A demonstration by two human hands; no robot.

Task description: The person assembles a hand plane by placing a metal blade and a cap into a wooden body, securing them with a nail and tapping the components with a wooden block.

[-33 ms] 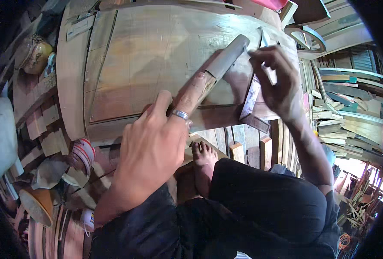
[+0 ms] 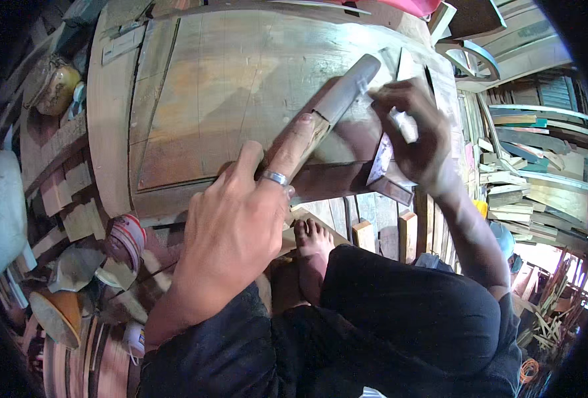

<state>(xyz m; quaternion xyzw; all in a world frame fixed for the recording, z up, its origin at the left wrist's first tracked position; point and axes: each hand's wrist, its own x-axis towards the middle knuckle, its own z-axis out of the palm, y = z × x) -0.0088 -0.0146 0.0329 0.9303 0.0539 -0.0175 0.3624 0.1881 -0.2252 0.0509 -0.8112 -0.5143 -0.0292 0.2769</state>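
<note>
My left hand (image 2: 231, 229), with a ring on one finger, is closed round the wooden handle of a tool with a broad grey blade (image 2: 347, 89). Its index finger lies stretched along the handle up to where the grey part starts. At the right edge of that blade my right hand (image 2: 423, 136) is curled in a pinch, smeared by motion. Something small and whitish shows at its fingertips, too blurred to name. Under both hands lies a wide, smooth wooden panel (image 2: 208, 86). Beneath the right hand sits a square-like tool (image 2: 392, 190) with a pale blade, partly hidden.
My bare foot (image 2: 314, 245) stands below the panel's near edge, beside wooden slats. Stacked boards (image 2: 532, 192) fill the right side. To the left are a red-and-white striped round object (image 2: 127, 240), an orange cone-shaped piece (image 2: 58, 315) and wood offcuts.
My right hand has shifted slightly left and down, its fingers still curled beside the grey blade. My left hand keeps its hold, and the blade tip has moved barely at all.
</note>
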